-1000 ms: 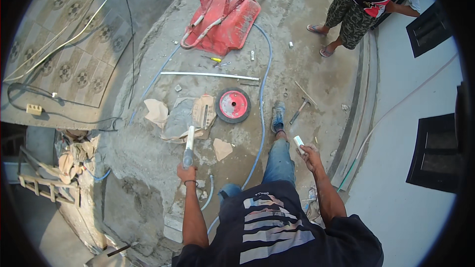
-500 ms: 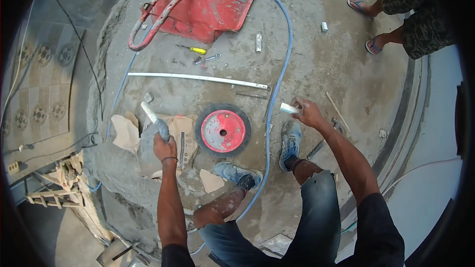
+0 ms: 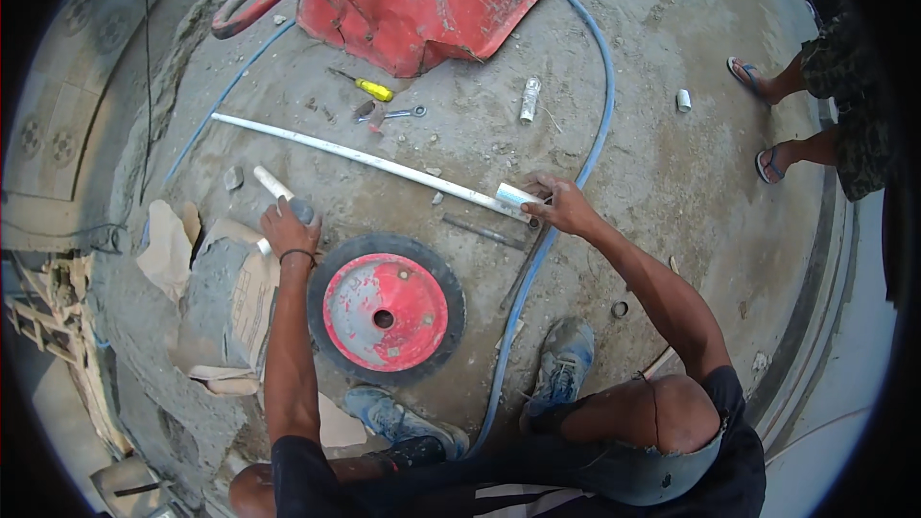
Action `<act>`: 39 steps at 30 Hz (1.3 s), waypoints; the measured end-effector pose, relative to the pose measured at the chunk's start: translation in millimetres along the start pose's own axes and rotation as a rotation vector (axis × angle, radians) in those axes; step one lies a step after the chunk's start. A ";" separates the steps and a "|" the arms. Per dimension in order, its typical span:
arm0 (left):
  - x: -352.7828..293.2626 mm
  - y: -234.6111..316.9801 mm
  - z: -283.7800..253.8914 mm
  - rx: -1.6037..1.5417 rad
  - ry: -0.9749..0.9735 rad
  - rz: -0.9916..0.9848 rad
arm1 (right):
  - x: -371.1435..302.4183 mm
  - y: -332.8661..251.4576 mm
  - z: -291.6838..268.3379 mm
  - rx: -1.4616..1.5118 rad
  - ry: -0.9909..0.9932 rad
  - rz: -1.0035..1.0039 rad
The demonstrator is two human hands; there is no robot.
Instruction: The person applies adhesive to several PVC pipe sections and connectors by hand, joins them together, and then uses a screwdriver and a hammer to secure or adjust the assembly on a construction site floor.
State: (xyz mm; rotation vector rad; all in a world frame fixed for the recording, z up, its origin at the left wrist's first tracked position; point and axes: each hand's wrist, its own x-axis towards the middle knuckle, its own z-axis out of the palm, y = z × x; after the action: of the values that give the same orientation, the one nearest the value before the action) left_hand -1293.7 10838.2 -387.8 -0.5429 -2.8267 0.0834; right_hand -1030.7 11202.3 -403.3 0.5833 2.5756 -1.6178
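Arms (image 3: 292,355) apart — fingers (image 3: 534,209) curled

illumination: diffuse daylight; source out of view. shadows on the concrete ground (image 3: 652,86) are soft and faint. the short white tube (image 3: 514,194) reads brightest near center. central detail is adequately sharp; the tiles (image 3: 62,149) are dim and soft. fisheye distortion bends the wall (image 3: 833,364); black vignetting fills the corners.

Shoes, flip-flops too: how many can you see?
4: a dusty blue laced left sneaker and right sneaker at lower middle; an upper blue-strapped flip-flop and a lower flip-flop on another person at right. None looks hidden.
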 end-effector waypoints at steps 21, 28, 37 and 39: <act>-117.7 265.9 0.4 -0.748 -0.535 -0.708 | 10.7 43.6 11.3 0.022 0.089 0.014; -114.1 276.2 0.0 -0.752 -0.501 -0.954 | 36.6 38.6 24.1 -0.424 -0.089 -0.290; -119.3 280.0 18.9 -0.767 -0.360 -1.042 | 24.3 21.4 47.0 -0.441 -0.076 -0.173; -124.6 276.3 19.7 -0.874 -0.246 -1.097 | 23.3 19.6 46.6 -0.384 -0.068 -0.175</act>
State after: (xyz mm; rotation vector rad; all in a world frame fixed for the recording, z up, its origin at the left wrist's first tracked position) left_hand -1088.8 11048.4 -466.0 0.9857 -2.8226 -1.3611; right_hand -1053.1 11175.7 -446.8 0.2762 2.8414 -1.1035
